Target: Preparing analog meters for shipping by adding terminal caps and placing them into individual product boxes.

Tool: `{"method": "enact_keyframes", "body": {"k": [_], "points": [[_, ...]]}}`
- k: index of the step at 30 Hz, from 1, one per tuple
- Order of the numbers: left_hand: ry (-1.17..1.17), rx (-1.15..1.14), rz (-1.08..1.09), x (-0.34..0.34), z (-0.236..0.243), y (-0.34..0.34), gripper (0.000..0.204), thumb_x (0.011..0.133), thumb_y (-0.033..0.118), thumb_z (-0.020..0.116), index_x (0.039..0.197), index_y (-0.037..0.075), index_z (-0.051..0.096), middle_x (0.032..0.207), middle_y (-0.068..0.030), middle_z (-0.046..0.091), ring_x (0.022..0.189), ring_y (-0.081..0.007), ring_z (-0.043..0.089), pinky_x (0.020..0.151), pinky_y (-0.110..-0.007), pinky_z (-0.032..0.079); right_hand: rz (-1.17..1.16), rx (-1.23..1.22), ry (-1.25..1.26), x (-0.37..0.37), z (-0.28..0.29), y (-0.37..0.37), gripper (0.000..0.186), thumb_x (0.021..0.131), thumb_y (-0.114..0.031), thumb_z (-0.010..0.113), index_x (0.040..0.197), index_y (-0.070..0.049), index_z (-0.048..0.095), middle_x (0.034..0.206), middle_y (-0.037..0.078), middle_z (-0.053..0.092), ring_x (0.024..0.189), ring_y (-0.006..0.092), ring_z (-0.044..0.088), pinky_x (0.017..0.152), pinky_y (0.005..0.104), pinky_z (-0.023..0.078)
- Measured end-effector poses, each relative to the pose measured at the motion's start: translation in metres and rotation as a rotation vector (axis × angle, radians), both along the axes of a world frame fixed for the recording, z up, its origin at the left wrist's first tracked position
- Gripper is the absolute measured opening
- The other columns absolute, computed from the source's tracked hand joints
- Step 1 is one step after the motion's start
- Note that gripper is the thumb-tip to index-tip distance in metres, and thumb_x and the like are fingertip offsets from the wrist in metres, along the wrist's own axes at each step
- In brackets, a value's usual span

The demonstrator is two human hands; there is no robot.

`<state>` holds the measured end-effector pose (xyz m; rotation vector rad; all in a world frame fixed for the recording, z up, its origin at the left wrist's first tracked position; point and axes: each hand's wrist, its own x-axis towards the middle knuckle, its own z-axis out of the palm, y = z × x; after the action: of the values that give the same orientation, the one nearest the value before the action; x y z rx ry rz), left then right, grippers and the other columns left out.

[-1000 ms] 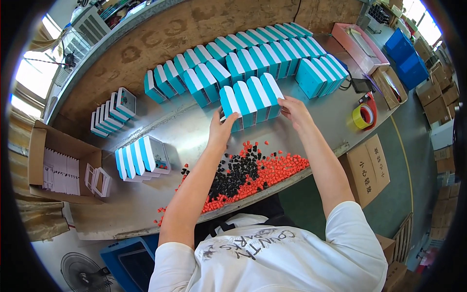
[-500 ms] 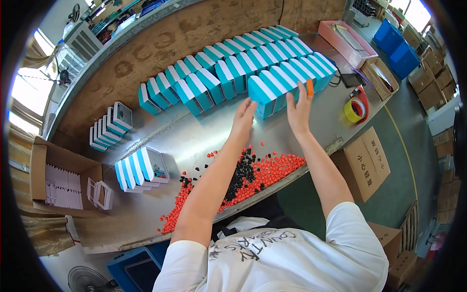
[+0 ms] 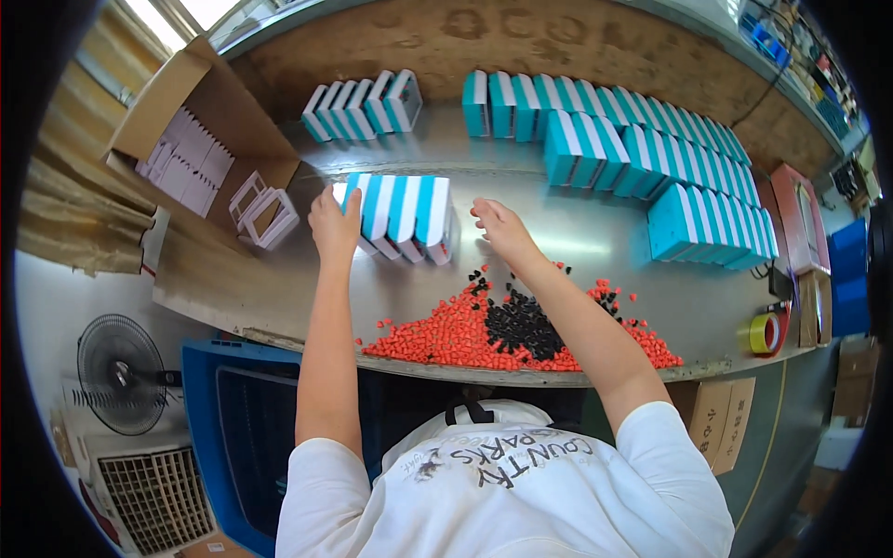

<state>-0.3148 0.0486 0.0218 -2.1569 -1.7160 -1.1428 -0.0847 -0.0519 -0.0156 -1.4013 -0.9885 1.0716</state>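
Observation:
A short row of teal-and-white box-shaped cases (image 3: 402,216) stands on the metal table in front of me. My left hand (image 3: 333,228) is at the row's left end, its thumb and fingers apart and seeming to touch the end case. Right of the row, a small gap away, my right hand (image 3: 505,232) is held with slightly bent, parted fingers and nothing in it. Nearer to me lies a spread heap of small red pieces (image 3: 437,325), with small black pieces (image 3: 521,324) in its middle, partly under my right forearm.
Long rows of teal-and-white cases (image 3: 605,153) line the back right, and a smaller row (image 3: 358,110) the back left. An open carton (image 3: 177,88) holds white parts, with white frames (image 3: 263,214) beside it. Yellow tape (image 3: 765,333) lies far right.
My view has swung left. Both hands have moved from the rows of cases at the right to the short row at the left, one by each end.

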Motion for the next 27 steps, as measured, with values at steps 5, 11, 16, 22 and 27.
{"method": "enact_keyframes", "body": {"k": [5,11,16,22,27], "points": [[-0.656,-0.733,-0.139,-0.001,-0.008,0.002,0.056,0.086,0.046,0.054,0.111,-0.004,0.056,0.104,-0.0144,0.06,0.098,-0.0226,0.055,0.086,-0.032,0.041,-0.043,-0.076,0.115,-0.031,-0.015,0.042,0.061,0.088,-0.054,0.046,0.096,0.005,0.06,0.084,0.015,0.063,0.083,0.0216,0.057,0.074,0.0322,0.044],[-1.415,-0.666,-0.564,0.054,-0.025,-0.023,0.044,0.094,0.044,0.041,0.107,0.003,0.051,0.097,-0.0031,0.053,0.088,-0.0096,0.047,0.081,-0.024,0.037,-0.309,0.205,0.099,0.033,0.02,-0.006,0.045,0.095,-0.045,0.04,0.1,-0.004,0.056,0.087,0.001,0.056,0.081,0.0101,0.048,0.075,0.0263,0.039],[-0.975,-0.846,-0.595,0.098,-0.044,-0.05,0.044,0.094,0.037,0.045,0.114,-0.001,0.051,0.111,-0.0084,0.056,0.103,-0.0188,0.051,0.092,-0.029,0.036,-0.499,0.154,-0.248,0.075,-0.012,-0.05,0.047,0.093,-0.042,0.044,0.094,0.003,0.055,0.084,0.008,0.053,0.079,0.0148,0.048,0.075,0.0297,0.039],[-0.947,-0.939,-0.62,0.116,-0.035,-0.063,0.05,0.086,0.03,0.06,0.121,-0.003,0.047,0.112,-0.0128,0.056,0.102,-0.0185,0.053,0.085,-0.031,0.043,-0.448,-0.128,-0.029,0.09,-0.002,-0.066,0.046,0.09,-0.042,0.052,0.098,0.003,0.057,0.081,0.005,0.054,0.073,0.0116,0.047,0.067,0.0271,0.04],[-0.874,-0.807,-0.646,0.113,-0.056,-0.053,0.06,0.075,0.026,0.07,0.121,-0.006,0.047,0.103,-0.0189,0.059,0.088,-0.0227,0.061,0.075,-0.032,0.05,-0.296,-0.209,-0.119,0.108,-0.015,-0.05,0.037,0.086,-0.038,0.061,0.091,-0.001,0.063,0.072,-0.001,0.054,0.061,0.0088,0.046,0.055,0.026,0.04]]}}
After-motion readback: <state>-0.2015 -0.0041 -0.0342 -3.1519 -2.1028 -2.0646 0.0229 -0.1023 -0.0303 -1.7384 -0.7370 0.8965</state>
